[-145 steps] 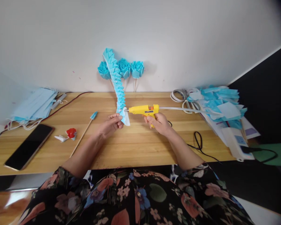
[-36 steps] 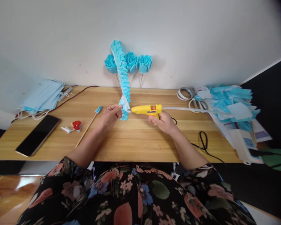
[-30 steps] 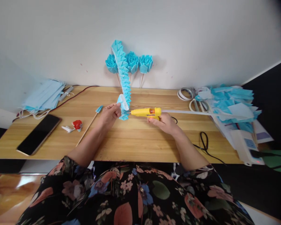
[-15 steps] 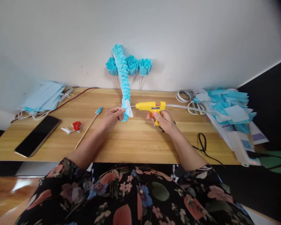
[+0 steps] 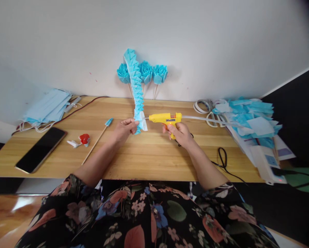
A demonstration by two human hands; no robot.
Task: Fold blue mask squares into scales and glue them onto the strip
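Note:
My left hand [image 5: 127, 128] pinches the lower end of a long folded blue strip [image 5: 137, 86], which stretches up in front of the wall. A whitish flap [image 5: 143, 121] sticks out at that end. My right hand [image 5: 179, 132] is wrapped around the grip of a yellow glue gun [image 5: 161, 118]. The gun's metal nozzle points left and meets the flap, or nearly so. From its back runs a long clear glue stick [image 5: 203, 119]. Behind the strip, several blue flowers [image 5: 160, 73] on thin sticks lean against the wall.
Left on the table lie face masks [image 5: 48, 106], a black phone [image 5: 41, 150], a red-and-white scrap [image 5: 84, 139] and a blue-tipped stick [image 5: 96, 142]. To the right are tape rolls [image 5: 202, 106], white-handled scissors [image 5: 211, 119], blue and white pieces [image 5: 249, 113], a power strip [image 5: 266, 164] and a black cord [image 5: 223, 163].
The glue gun's trigger glow has shrunk from sight as the right fingers shifted slightly. The whitish flap is tilted a little more to the right. Otherwise both hands stay nearly where they were.

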